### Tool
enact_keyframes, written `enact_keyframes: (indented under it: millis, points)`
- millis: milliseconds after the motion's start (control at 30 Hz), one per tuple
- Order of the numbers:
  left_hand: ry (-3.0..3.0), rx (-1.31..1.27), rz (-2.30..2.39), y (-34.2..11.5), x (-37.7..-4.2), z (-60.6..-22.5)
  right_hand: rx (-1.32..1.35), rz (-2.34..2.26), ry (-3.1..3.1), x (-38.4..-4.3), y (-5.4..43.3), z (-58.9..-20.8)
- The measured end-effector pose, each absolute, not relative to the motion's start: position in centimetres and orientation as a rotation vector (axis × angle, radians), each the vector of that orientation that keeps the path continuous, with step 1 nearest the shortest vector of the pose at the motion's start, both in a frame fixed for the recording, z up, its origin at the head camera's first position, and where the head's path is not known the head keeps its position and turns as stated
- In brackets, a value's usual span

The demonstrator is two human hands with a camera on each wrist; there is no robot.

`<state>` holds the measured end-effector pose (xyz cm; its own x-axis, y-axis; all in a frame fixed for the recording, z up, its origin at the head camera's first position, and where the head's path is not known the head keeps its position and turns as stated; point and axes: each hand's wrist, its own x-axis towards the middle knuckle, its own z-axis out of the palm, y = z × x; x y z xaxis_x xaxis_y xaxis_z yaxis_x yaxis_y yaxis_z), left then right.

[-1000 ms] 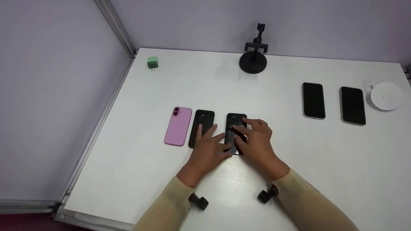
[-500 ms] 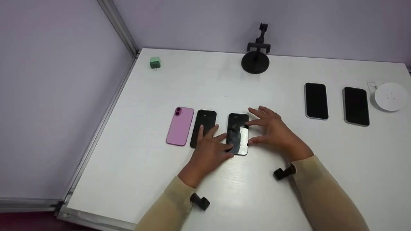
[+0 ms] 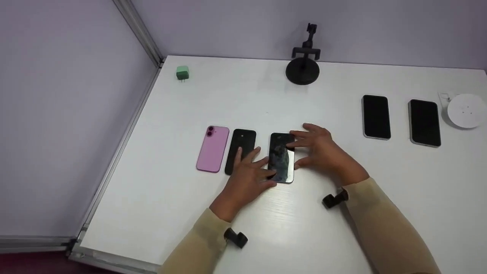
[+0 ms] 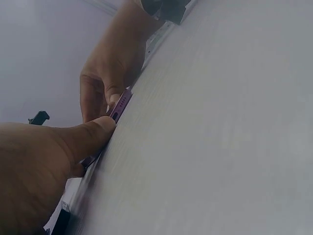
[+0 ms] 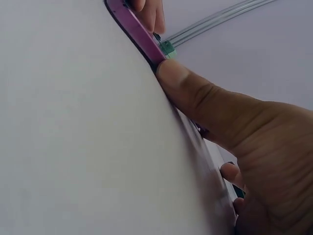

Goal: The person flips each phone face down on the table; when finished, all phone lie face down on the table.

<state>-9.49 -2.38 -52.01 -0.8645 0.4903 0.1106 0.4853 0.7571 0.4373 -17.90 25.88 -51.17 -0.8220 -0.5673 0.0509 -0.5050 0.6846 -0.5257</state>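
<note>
A smartphone [image 3: 280,161] with a glossy dark screen lies on the white table between the hands in the head view. Its side shows pink-purple in the right wrist view, where the right thumb [image 5: 178,78] presses against it. My right hand [image 3: 320,149] reaches the phone's right edge, fingertips over its upper right part. The left hand [image 3: 247,179] spreads its fingers: two lie over a black phone [image 3: 243,139], others touch the glossy phone's lower left, with the thumb at its bottom edge. Left of these a pink phone [image 3: 213,150] lies back up.
Two more dark-screened phones, one [image 3: 376,117] nearer and another [image 3: 424,122] farther right, lie beside a round white disc [image 3: 466,110]. A black stand [image 3: 303,71] is at the back. A green plug adapter [image 3: 182,72] sits at the back left.
The right hand has moved off the glossy phone's screen to its right edge, then brought its fingers back over the upper corner. The left hand has stayed in place.
</note>
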Motion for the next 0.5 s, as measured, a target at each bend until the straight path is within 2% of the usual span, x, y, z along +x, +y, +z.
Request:
enact_keyframes:
  millis: [233, 500]
  points:
    - [2.897, 0.842, 0.791, -2.65, -9.57, -52.07, -0.917, -0.869, 2.805, -18.13, 25.97, -51.84]
    - [2.912, 0.823, 0.800, -2.73, -9.46, -52.05, -0.954, -1.138, 2.736, -17.91, 25.84, -51.71]
